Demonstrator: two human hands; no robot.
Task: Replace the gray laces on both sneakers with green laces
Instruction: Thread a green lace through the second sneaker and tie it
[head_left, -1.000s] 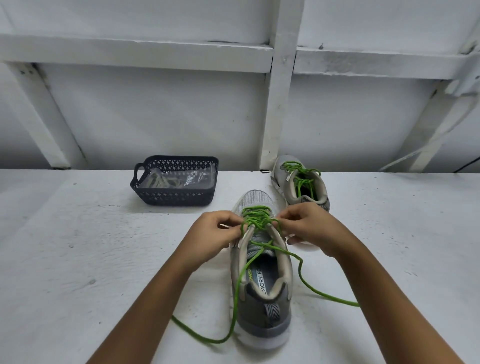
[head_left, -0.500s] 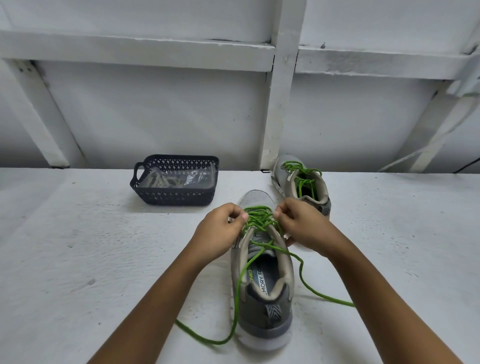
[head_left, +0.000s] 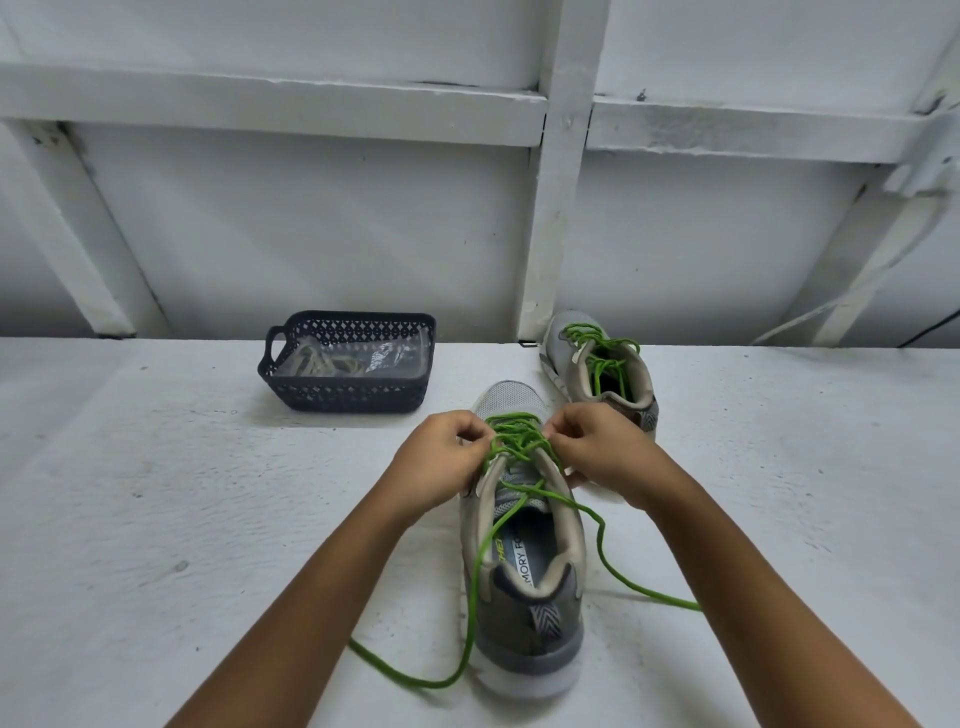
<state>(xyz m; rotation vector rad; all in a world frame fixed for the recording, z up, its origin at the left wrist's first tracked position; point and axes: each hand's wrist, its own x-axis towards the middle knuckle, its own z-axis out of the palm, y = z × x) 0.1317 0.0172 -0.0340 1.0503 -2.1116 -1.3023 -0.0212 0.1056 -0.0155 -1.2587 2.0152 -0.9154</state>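
A left hand (head_left: 441, 457) and right hand (head_left: 602, 447) pinch the green lace (head_left: 519, 441) with curled fingers over a gray sneaker (head_left: 524, 571) just right of the basket (head_left: 343, 397); a second sneaker (head_left: 561, 348), laced green, sits farther right.

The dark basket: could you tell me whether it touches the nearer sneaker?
Apart. The head view shows bare white table between the dark basket and the toe of the nearer sneaker.

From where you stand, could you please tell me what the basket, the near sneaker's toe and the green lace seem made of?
Basket: probably moulded plastic, matte dark, regular diamond cut-outs. Near sneaker's toe: seemingly knitted mesh, matte light gray, fine dotted texture. Green lace: limp round textile cord, fibre unclear.
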